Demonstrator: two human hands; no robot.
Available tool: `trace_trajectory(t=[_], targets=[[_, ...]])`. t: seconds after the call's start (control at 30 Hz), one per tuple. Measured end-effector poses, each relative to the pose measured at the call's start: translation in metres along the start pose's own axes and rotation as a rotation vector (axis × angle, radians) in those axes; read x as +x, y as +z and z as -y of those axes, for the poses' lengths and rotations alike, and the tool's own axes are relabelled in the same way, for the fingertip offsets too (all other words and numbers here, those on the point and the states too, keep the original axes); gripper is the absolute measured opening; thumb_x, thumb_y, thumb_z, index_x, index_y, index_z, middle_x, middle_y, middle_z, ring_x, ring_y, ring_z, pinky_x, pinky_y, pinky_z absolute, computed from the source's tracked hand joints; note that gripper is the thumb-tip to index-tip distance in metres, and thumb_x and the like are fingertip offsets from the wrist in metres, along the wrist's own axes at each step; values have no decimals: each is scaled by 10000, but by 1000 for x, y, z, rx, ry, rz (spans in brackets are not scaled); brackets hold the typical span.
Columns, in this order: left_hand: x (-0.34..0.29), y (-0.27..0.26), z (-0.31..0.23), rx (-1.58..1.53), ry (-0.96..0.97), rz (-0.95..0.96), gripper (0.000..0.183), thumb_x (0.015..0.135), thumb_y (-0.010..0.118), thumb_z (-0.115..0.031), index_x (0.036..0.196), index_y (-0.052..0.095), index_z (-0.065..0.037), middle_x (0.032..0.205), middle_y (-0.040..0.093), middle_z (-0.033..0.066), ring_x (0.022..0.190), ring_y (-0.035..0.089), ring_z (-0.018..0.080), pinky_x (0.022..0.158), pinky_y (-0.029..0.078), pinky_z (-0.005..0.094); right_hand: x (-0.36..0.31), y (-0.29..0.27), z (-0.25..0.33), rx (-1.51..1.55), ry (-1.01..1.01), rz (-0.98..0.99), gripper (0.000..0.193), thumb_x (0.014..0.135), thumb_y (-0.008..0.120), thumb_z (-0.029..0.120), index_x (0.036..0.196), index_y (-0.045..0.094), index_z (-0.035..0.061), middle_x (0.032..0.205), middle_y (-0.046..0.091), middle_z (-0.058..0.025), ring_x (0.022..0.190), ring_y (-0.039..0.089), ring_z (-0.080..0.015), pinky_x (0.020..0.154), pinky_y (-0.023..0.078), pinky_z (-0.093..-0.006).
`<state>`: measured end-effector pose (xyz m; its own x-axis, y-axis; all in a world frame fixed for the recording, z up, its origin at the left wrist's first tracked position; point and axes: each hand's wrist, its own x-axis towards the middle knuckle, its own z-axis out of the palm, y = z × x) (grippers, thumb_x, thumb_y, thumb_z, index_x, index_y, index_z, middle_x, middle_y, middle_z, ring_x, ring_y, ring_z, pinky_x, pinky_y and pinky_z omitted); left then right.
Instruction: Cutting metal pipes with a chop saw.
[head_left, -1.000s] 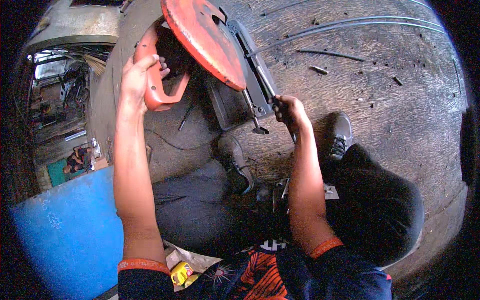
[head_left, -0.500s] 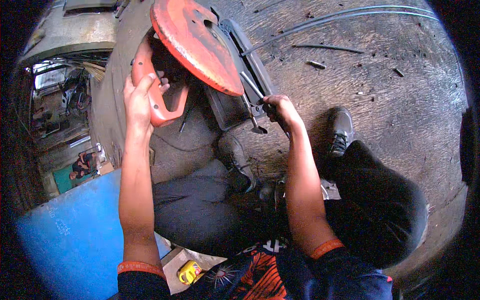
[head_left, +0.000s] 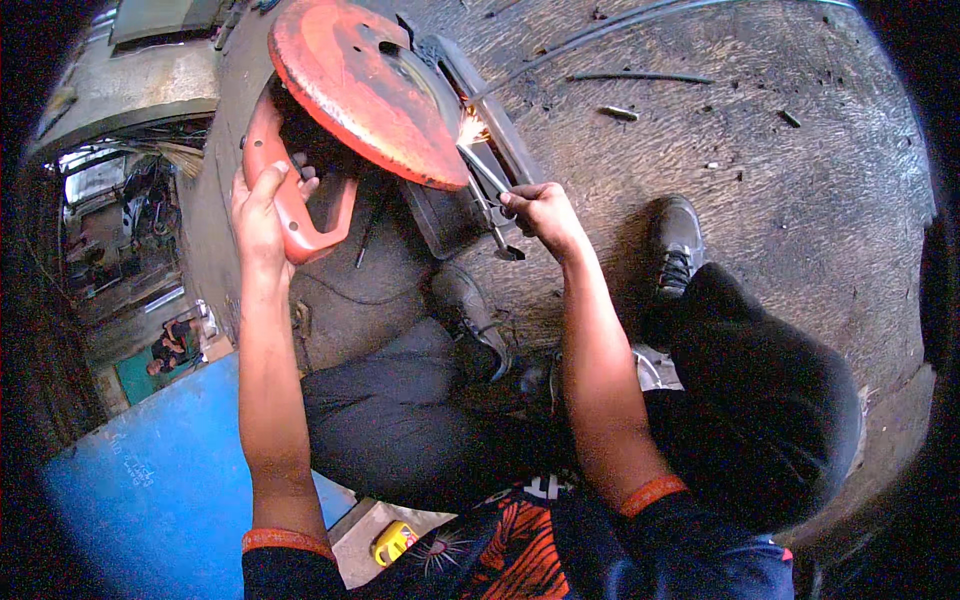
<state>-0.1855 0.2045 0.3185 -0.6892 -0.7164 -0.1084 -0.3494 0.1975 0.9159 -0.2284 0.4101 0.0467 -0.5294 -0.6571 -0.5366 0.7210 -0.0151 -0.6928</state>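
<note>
- I see L hand [head_left: 260, 215] wrapped round saw handle [head_left: 262, 150], upper L of frame.
- R hand [head_left: 545, 215] grips metal rod [head_left: 487, 174], upper ctr, tip nr sparks [head_left: 472, 128] beside orange guard [head_left: 350, 95].
- Step, I'd guess: cutting/grinding rod; next needs steady hold, fingers clear.

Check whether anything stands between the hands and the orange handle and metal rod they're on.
Nothing visible does. The left hand is wrapped around the orange handle, and the right hand grips the metal rod directly. At the rod's far end, sparks show beside the edge of the orange guard, apart from both hands.
</note>
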Motion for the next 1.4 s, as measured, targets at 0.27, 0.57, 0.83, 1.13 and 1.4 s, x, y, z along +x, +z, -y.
trace_trajectory(t=[0.27,0.57,0.83,1.13,1.4], targets=[[0,-1,0,8,-28,5,405,849,555,-89,1221,424,-1,1021,574,153,847,606,222,716,557,347,2,6,-1,-269,-117,-156,274,757,724,212,938,704,7,711,681,-133,664,653,-180,658,490,-306],[-2,1,-1,-3,1,-6,389,849,555,-72,1212,431,-7,1026,575,147,834,609,223,709,559,345,8,0,-7,-379,-64,-294,311,780,589,265,821,686,-28,677,646,-200,659,659,-256,655,497,-357],[5,-4,-2,41,-57,-1,350,844,566,-75,1165,463,21,945,598,146,783,618,219,696,559,341,2,-8,-5,465,330,62,228,880,456,242,856,570,46,665,569,-43,491,457,-128,423,358,-268],[1,-1,1,-28,-49,-16,354,838,569,-86,1163,478,21,946,599,144,771,617,224,696,559,345,-8,-1,6,361,309,184,181,865,552,207,876,630,44,710,624,-45,510,498,-117,414,393,-268],[3,-4,3,-32,-53,-1,347,846,557,-90,1168,481,14,975,593,145,804,612,224,699,558,349,-8,3,3,214,161,98,156,815,674,171,780,686,19,646,623,-45,491,521,-122,425,416,-296]])
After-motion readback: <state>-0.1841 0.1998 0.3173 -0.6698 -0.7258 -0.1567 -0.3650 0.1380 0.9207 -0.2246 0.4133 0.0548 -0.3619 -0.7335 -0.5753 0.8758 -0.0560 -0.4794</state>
